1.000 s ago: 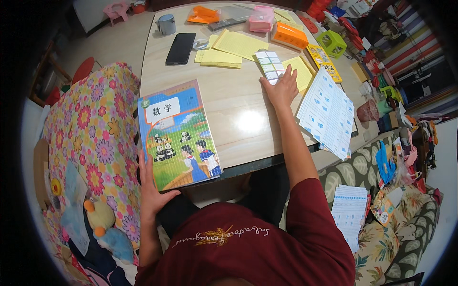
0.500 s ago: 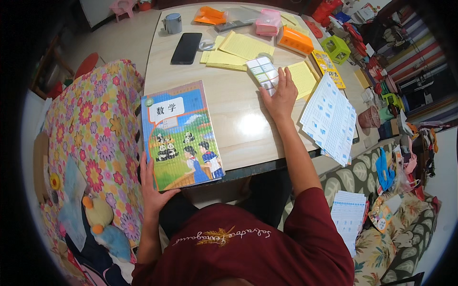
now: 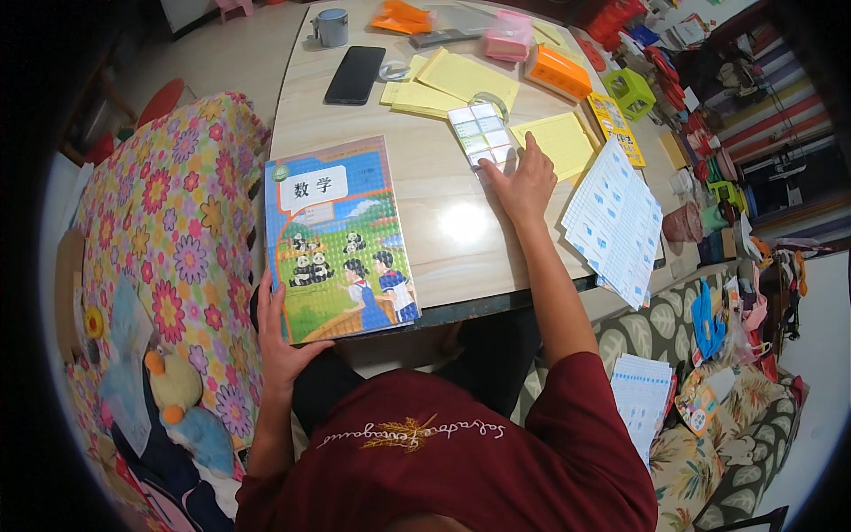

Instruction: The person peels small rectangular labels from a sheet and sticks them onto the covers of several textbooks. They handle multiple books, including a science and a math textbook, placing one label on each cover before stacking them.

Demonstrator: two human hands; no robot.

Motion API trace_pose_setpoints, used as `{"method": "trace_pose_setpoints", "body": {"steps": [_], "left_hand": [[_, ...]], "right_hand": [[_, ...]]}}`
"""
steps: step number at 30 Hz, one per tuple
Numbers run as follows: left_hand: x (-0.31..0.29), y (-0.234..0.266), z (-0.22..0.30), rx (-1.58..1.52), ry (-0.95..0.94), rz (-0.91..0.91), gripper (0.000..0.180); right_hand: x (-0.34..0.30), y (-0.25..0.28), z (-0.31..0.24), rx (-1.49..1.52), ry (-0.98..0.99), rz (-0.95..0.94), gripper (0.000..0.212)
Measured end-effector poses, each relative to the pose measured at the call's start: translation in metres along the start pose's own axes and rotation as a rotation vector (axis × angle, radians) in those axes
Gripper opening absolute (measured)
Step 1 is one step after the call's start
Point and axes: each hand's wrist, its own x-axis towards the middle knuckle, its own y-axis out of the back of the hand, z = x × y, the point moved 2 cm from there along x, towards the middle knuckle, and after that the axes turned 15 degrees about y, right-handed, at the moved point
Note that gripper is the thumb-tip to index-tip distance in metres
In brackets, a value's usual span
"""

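A colourful textbook point(image 3: 377, 229), with pandas and children on its cover, lies at the table's front left edge. My left hand point(image 3: 285, 341) cups its lower left corner, fingers stretched along the left side and thumb along the bottom edge. Right of the book, a small stack of white label-like sheets point(image 3: 479, 133), divided into coloured boxes, lies flat. My right hand point(image 3: 521, 182) is open beside it, fingers spread, thumb at the stack's lower right corner. Beyond the fingers lies a yellow lined notepad point(image 3: 567, 146).
More yellow paper pads point(image 3: 465, 82), a tape roll point(image 3: 393, 71), a black phone point(image 3: 355, 76) and a grey mug point(image 3: 331, 28) are farther back. An orange box point(image 3: 558, 74) stands behind right. Printed sheets point(image 3: 613, 226) overlap the right edge. A flowered cover point(image 3: 191, 213) drapes at left.
The label-like stack has shifted slightly left and turned a little, and my right thumb has come to its lower corner. My left hand stays at the textbook. The whole view has shifted slightly.
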Motion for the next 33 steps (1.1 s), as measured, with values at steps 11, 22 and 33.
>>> {"method": "trace_pose_setpoints", "body": {"steps": [11,22,33], "left_hand": [[0.014,-0.001,0.014,0.137,0.094,-0.061,0.097],[0.039,0.0,0.003,0.268,-0.037,-0.217,0.088],[0.021,0.012,-0.011,0.313,0.025,-0.372,0.078]], "right_hand": [[0.007,-0.006,0.005,-0.064,0.02,-0.024,0.082],[0.017,-0.006,-0.052,0.324,0.589,-0.173,0.029],[0.018,0.002,-0.033,0.346,0.231,-0.238,0.032]]}}
